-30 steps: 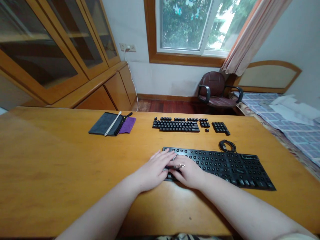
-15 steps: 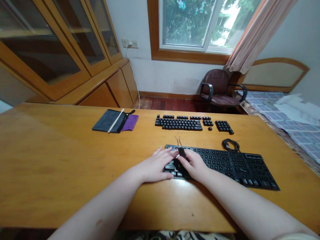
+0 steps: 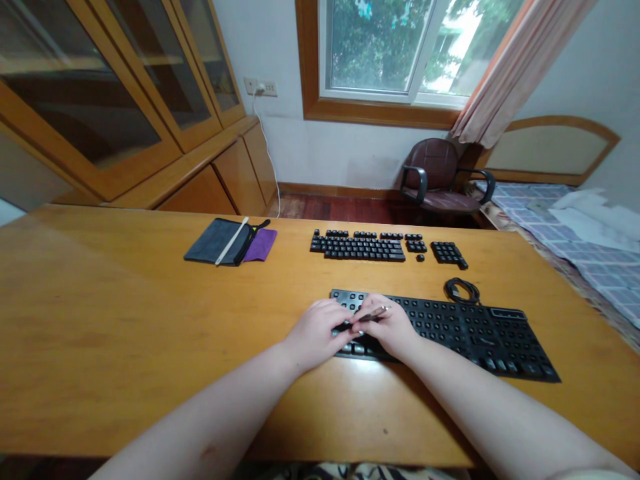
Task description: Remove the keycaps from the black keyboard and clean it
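Observation:
A black keyboard (image 3: 465, 337) lies on the desk, most keycaps off, a few left along its front row. My right hand (image 3: 393, 330) is closed on a keycap puller (image 3: 373, 315), held nearly flat over the keyboard's left part with its thin wire ends pointing right. My left hand (image 3: 320, 333) meets the right one there, its fingers closed at the puller's left end. Something dark shows between those fingertips, but I cannot make out what.
Removed black keycaps (image 3: 357, 248) stand in rows behind the keyboard, with number-pad keycaps (image 3: 449, 254) at their right. A coiled cable (image 3: 461, 291) lies at the keyboard's back edge. To the left are a dark pouch (image 3: 213, 243), a white stick (image 3: 231, 241) and a purple cloth (image 3: 261, 245).
The puller has turned from wires pointing away from me to wires pointing right. My left hand has lifted from the keyboard's left end and closed its fingers by the puller.

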### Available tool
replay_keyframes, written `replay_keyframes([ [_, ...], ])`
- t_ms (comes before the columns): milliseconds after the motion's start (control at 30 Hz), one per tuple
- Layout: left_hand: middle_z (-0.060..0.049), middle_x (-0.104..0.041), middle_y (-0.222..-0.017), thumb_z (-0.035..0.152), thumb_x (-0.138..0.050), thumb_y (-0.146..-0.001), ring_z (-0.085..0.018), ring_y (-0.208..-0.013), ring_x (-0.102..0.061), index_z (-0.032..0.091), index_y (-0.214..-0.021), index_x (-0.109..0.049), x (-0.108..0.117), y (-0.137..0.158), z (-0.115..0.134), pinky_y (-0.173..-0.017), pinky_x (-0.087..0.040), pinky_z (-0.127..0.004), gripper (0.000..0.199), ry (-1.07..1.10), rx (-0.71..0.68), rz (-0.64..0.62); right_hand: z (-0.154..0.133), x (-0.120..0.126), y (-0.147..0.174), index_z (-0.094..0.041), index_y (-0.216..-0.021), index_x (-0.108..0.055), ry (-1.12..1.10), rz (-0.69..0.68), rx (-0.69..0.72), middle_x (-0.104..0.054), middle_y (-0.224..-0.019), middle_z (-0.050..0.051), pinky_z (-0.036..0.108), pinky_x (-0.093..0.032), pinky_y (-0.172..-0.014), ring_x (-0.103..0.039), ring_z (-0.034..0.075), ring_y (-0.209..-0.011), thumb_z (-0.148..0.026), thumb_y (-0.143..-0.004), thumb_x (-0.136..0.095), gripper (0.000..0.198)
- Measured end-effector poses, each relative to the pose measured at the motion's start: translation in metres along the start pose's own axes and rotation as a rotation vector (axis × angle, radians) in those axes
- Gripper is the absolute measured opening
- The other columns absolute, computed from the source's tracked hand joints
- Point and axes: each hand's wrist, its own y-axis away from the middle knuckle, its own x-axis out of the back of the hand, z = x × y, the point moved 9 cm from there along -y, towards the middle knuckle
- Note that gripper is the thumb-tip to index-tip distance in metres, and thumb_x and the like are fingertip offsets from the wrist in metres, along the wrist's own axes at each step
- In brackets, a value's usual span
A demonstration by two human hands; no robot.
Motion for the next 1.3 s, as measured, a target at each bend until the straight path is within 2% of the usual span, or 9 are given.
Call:
replay_keyframes([
  [167, -0.002, -0.071, -0.082, 0.030, -0.053, -0.087, -0.016, -0.080, -0.063, 0.020, -0.083, -0.068, 0.003, -0.002, -0.006, -0.085, -0.046, -0.034, 0.019, 0.014, -0.001, -0.018, -0.011, 0.003, 0.003, -0.021, -0.083, -0.071, 0.037, -0.011, 0.043, -0.066, -0.074, 0.003, 0.028, -0.048, -0.067, -0.061, 0.015, -0.070, -0.036, -0.084, -0.059, 0.019],
  [267, -0.003, -0.071, -0.100, 0.035, -0.056, -0.085, -0.018, -0.095, -0.062, 0.022, -0.097, -0.068, 0.005, -0.002, -0.011, -0.092, -0.044, -0.036, 0.021, 0.031, 0.005, -0.102, -0.008, 0.014, 0.006, -0.019, -0.080, -0.066, 0.123, 0.087, -0.011, -0.065, -0.071, 0.004, 0.027, -0.047, -0.065, -0.061, 0.015, -0.068, -0.029, -0.089, -0.049, 0.022],
  [367, -0.009, -0.052, -0.134, 0.051, -0.068, -0.070, -0.027, -0.125, -0.044, 0.023, -0.130, -0.048, 0.002, 0.001, -0.019, -0.107, -0.030, -0.048, 0.069, -0.047, 0.049, -0.203, -0.005, 0.017, 0.007, -0.019, -0.078, -0.061, 0.216, 0.120, -0.049, -0.064, -0.071, 0.004, 0.026, -0.047, -0.065, -0.061, 0.015, -0.068, -0.026, -0.089, -0.046, 0.021],
  [433, -0.010, -0.039, -0.144, 0.058, -0.070, -0.064, -0.030, -0.134, -0.031, 0.024, -0.139, -0.036, -0.003, 0.003, -0.027, -0.111, -0.021, -0.052, 0.089, -0.092, 0.091, -0.264, -0.003, 0.012, 0.006, -0.019, -0.079, -0.061, 0.260, 0.073, -0.074, -0.065, -0.074, 0.004, 0.026, -0.047, -0.067, -0.061, 0.015, -0.069, -0.026, -0.089, -0.046, 0.020],
  [667, -0.005, -0.033, -0.148, 0.047, -0.052, -0.085, -0.023, -0.139, -0.023, 0.026, -0.141, -0.033, -0.009, 0.008, -0.037, -0.113, -0.022, -0.045, 0.063, -0.093, 0.119, -0.344, 0.010, 0.000, 0.003, -0.018, -0.080, -0.061, 0.278, -0.050, -0.215, -0.064, -0.068, 0.001, 0.025, -0.046, -0.062, -0.059, 0.013, -0.061, -0.028, -0.089, -0.047, 0.019],
  [967, -0.006, -0.029, -0.150, 0.049, -0.063, -0.076, -0.027, -0.140, -0.020, 0.031, -0.143, -0.028, -0.008, 0.010, -0.037, -0.112, -0.020, -0.048, 0.077, -0.020, 0.080, -0.386, 0.017, -0.006, 0.004, -0.018, -0.083, -0.058, 0.195, -0.107, -0.234, -0.062, -0.063, 0.000, 0.024, -0.046, -0.056, -0.059, 0.012, -0.056, -0.032, -0.090, -0.047, 0.019],
  [1100, -0.003, -0.028, -0.151, 0.046, -0.064, -0.076, -0.029, -0.140, -0.019, 0.038, -0.138, -0.036, -0.008, 0.010, -0.036, -0.111, -0.020, -0.052, 0.068, -0.018, 0.072, -0.397, 0.019, -0.011, 0.008, -0.018, -0.089, -0.058, 0.098, -0.164, -0.257, -0.062, -0.065, 0.000, 0.022, -0.047, -0.051, -0.059, 0.010, -0.050, -0.034, -0.092, -0.044, 0.022],
  [1200, -0.002, -0.027, -0.151, 0.046, -0.065, -0.076, -0.030, -0.140, -0.019, 0.041, -0.134, -0.040, -0.008, 0.009, -0.034, -0.111, -0.019, -0.053, 0.064, -0.012, 0.067, -0.404, 0.008, -0.014, 0.009, -0.019, -0.090, -0.059, 0.132, -0.211, -0.157, -0.065, -0.072, 0.002, 0.023, -0.050, -0.055, -0.061, 0.011, -0.053, -0.031, -0.093, -0.042, 0.021],
  [1300, -0.002, -0.026, -0.151, 0.046, -0.066, -0.075, -0.030, -0.140, -0.018, 0.041, -0.134, -0.041, -0.007, 0.009, -0.033, -0.110, -0.019, -0.054, 0.064, -0.005, 0.068, -0.414, -0.011, -0.018, 0.010, -0.019, -0.091, -0.062, 0.234, -0.249, 0.035, -0.068, -0.083, 0.005, 0.028, -0.052, -0.069, -0.065, 0.015, -0.071, -0.027, -0.092, -0.043, 0.020],
])
